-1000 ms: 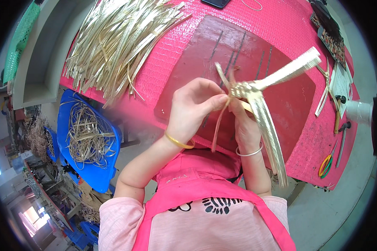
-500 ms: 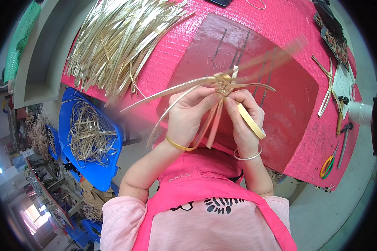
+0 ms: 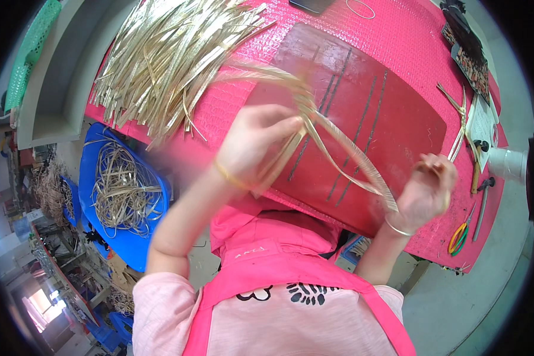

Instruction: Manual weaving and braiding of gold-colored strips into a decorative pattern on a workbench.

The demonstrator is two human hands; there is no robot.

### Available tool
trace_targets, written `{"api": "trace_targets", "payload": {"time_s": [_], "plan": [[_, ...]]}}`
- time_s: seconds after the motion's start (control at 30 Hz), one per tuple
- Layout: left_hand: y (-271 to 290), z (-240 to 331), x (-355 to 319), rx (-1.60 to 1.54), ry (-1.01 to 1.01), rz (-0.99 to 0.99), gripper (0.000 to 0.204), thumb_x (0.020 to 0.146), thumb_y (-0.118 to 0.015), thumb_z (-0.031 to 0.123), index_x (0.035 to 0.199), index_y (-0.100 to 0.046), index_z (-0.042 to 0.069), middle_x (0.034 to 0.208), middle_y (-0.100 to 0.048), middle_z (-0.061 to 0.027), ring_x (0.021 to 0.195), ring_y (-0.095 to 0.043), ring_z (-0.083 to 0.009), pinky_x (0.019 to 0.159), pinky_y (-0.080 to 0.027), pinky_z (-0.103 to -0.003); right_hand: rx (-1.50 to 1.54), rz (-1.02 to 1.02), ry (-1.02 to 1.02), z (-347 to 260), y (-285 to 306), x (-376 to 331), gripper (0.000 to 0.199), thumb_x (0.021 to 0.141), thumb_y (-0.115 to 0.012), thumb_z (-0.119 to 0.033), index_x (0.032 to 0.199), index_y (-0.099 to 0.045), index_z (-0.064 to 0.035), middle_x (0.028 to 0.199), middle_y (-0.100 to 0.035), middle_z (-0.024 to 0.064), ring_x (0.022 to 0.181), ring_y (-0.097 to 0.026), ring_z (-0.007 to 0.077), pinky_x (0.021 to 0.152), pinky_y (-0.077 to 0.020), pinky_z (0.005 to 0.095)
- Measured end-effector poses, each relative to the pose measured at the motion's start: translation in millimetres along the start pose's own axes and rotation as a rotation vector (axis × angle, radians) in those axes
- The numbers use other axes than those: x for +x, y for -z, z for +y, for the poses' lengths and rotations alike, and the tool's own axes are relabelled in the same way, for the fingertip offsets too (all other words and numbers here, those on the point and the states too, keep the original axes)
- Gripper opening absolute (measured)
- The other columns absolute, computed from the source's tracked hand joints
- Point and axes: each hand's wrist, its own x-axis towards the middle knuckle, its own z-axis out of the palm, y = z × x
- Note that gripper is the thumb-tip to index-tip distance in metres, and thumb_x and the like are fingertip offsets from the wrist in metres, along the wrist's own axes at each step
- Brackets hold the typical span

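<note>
My left hand [image 3: 262, 141] is closed in a pinch on a bundle of flat gold strips [image 3: 305, 110], gripping just below their woven crossing point. Some strips spread from the crossing toward the upper left, blurred by motion; others hang down past the palm. Two more strips [image 3: 356, 155] curve down to the right and reach the heel of my right hand [image 3: 427, 188]. That hand is well out to the right with its fingers curled, and what they hold, if anything, is hidden. Beneath the strips lies a dark red board [image 3: 406, 127] with black lines.
A big heap of gold strips [image 3: 166, 59] covers the pink table's [image 3: 391, 29] left side. A blue bin [image 3: 130, 246] of tangled strips stands left. Along the right edge are scissors [image 3: 458, 237], a hammer [image 3: 484, 204], loose strips [image 3: 458, 133] and a clear roll [image 3: 508, 166].
My right hand has moved away to the right from beside my left hand, and two strips now stretch between them. The left hand keeps its pinch near the crossing, which has shifted slightly left.
</note>
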Motion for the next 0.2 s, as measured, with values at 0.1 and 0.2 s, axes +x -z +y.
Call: {"api": "trace_targets", "payload": {"time_s": [0.1, 0.2], "plan": [[22.0, 11.3, 37.2, 0.909, -0.218, -0.395, 0.018, 0.072, -0.06, 0.014, 0.076, -0.06, -0.003, 0.066, -0.059, -0.0093, 0.06, -0.055, -0.0164, 0.058, -0.043, -0.027, -0.464, -0.398, 0.085, -19.9, -32.1, -11.5, 0.014, 0.068, -0.059, -0.004, 0.079, -0.051, -0.0016, 0.078, -0.051, 0.007, 0.073, -0.049, 0.0174, 0.068, -0.0393, 0.0296], [17.5, 28.3, 58.3, 1.394, -0.354, -0.554, 0.017, 0.067, -0.062, 0.014, 0.077, -0.062, 0.0, 0.068, -0.059, -0.0153, 0.062, -0.058, -0.0206, 0.059, -0.043, -0.033, -0.866, -0.861, 0.231, 2.9, -64.2, -26.0, 0.024, 0.062, -0.067, -0.005, 0.083, -0.054, -0.0063, 0.097, -0.055, 0.0069, 0.077, -0.05, 0.0219, 0.08, -0.0348, 0.0338]]}}
